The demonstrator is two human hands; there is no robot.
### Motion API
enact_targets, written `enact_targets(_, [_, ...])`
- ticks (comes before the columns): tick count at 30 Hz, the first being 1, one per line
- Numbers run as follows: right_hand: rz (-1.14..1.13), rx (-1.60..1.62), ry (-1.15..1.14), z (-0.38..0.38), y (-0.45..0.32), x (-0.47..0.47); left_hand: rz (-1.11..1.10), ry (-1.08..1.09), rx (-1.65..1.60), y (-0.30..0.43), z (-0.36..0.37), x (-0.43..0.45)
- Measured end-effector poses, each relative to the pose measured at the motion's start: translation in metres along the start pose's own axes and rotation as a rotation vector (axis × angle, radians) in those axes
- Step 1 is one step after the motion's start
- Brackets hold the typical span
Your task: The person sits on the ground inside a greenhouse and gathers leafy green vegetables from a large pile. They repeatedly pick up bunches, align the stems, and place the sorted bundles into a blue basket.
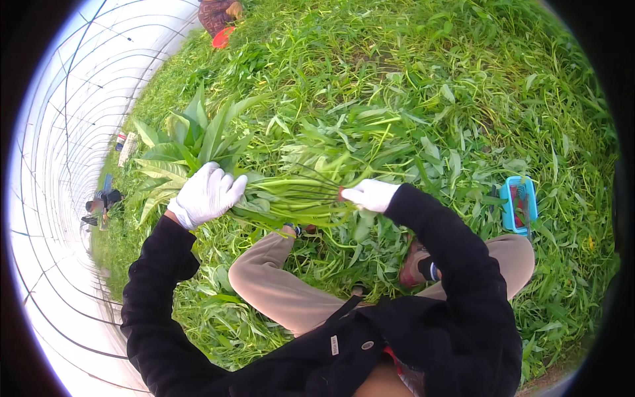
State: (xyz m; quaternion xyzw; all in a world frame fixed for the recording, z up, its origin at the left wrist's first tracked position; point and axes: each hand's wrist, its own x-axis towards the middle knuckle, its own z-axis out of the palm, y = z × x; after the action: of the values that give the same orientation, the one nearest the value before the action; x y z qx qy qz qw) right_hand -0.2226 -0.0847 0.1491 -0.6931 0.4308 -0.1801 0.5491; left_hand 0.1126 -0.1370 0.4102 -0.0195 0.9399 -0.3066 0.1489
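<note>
My left hand [208, 193], in a white glove, is closed around a bunch of long-stemmed leafy greens [292, 196]. The broad leaves fan out beyond it to the upper left, while the pale green stems point right. My right hand [369, 195], also gloved in white, grips the red end of a tool with several thin dark wire-like tines [317, 191]. These tines spread leftward over the stems. How far they pass into the bunch cannot be told.
A light blue plastic basket [506, 206] with red and dark items stands in the greens at right. Cut leafy stems cover the ground around my bent legs. A person [218, 15] is beside a red basin [223, 37] at the top; others are far left near the hooped plastic tunnel wall [54, 164].
</note>
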Motion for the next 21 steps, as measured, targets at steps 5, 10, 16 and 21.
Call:
enact_targets(5, [0.566, -0.402, 0.134, -0.032, 0.131, -0.059, 0.001, 0.001, 0.010, -0.002, -0.013, -0.028])
enact_targets(10, [0.280, 0.258, 0.368, -0.057, 0.090, -0.069, 0.050, 0.048, -0.003, 0.000, -0.009, -0.013])
enact_targets(16, [0.054, -0.004, -0.138, -0.006, 0.049, -0.029, 0.154, 0.141, 0.029, -0.007, -0.027, 0.016])
enact_targets(21, [0.719, -0.661, -0.083, -0.043, 0.130, -0.094, 0.094, 0.130, 0.031, -0.003, -0.040, -0.003])
